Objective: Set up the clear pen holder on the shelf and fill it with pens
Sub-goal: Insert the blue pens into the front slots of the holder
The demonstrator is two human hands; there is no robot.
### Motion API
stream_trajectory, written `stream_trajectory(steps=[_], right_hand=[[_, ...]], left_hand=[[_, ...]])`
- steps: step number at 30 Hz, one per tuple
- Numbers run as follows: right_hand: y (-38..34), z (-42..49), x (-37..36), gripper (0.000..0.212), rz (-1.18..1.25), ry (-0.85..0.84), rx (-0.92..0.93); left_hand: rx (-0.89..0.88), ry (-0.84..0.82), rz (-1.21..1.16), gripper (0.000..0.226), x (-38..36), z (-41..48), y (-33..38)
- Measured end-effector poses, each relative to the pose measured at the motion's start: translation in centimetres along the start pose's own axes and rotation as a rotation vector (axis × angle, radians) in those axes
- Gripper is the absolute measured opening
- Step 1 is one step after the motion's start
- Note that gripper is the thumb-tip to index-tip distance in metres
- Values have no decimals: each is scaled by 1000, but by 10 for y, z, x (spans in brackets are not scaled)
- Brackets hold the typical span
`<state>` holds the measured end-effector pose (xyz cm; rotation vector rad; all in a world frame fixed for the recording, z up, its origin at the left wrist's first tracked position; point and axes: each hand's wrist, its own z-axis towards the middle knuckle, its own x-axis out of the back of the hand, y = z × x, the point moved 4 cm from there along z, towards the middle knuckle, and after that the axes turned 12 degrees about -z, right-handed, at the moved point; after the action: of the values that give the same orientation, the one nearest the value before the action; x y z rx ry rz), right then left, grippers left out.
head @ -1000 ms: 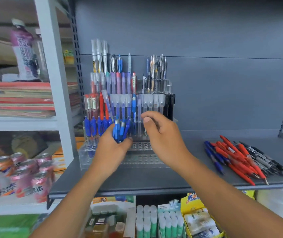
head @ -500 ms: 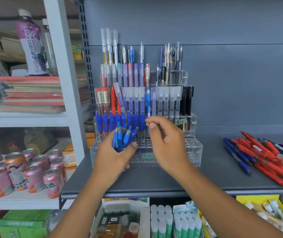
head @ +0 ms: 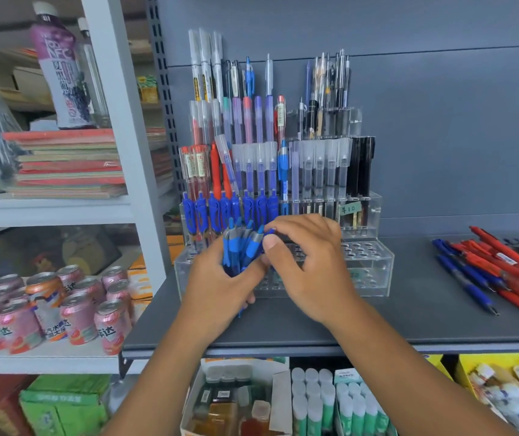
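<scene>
A clear tiered pen holder (head: 368,265) stands on the dark grey shelf (head: 409,322) against the back panel. Its upper tiers hold many upright pens; the front tiers show empty holes on the right. My left hand (head: 220,287) grips a bundle of blue pens (head: 239,247) in front of the holder's lower left tiers. My right hand (head: 308,265) reaches into the top of that bundle and pinches one blue pen between thumb and fingers.
Loose red, blue and black pens (head: 503,265) lie on the shelf at the right. A white shelving unit (head: 119,152) at the left carries notebooks, bottles and pink cans (head: 72,309). Glue sticks (head: 330,401) and boxes sit below the shelf.
My right hand has come down from the holder's tier to the bundle in my left hand and now pinches a pen there. The view has shifted slightly.
</scene>
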<state>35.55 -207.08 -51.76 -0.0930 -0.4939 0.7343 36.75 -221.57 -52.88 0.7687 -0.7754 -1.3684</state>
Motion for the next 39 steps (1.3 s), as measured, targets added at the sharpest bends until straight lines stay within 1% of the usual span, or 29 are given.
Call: stream_trajectory(steps=[4, 5, 8, 11, 14, 16, 18, 20, 22, 25, 29, 32, 35, 39], right_hand=[[-5, 4, -4, 26, 84, -63, 44], [-6, 6, -5, 25, 137, -82, 20], [-5, 18, -3, 22, 360, -137, -140], [-5, 35, 6, 21, 558, -23, -224], [1, 53, 10, 18, 835, 94, -345], [8, 61, 12, 17, 916, 184, -403], [13, 70, 15, 18, 881, 265, -404], [12, 79, 20, 18, 786, 302, -337], [9, 87, 23, 20, 695, 288, -250], [12, 91, 23, 26, 586, 256, -181], [17, 85, 27, 34, 529, 259, -117], [19, 80, 28, 32, 494, 217, -108], [23, 76, 21, 30, 466, 160, -148], [27, 76, 13, 32, 413, 114, -189]], left_hand=[[-23, -8, -14, 21, 0, -1, 2], [-26, -9, -17, 22, 0, 0, 2], [-33, -14, -19, 28, -1, 1, -1], [-31, -1, -8, 23, 0, 2, -4], [-14, 15, 6, 27, 0, 2, -5], [-28, 13, 17, 20, 1, 3, -6], [-44, 8, 39, 11, 2, 3, -7], [-43, -1, 63, 11, 2, 3, -8], [-35, -6, 64, 11, 2, 3, -9], [-44, 3, 56, 10, 1, 4, -9], [-50, 9, 46, 9, 1, 3, -9], [-50, 8, 54, 9, 2, 2, -9], [-51, 21, 41, 10, 2, 1, -8], [-93, 25, 55, 11, 2, 1, -4]])
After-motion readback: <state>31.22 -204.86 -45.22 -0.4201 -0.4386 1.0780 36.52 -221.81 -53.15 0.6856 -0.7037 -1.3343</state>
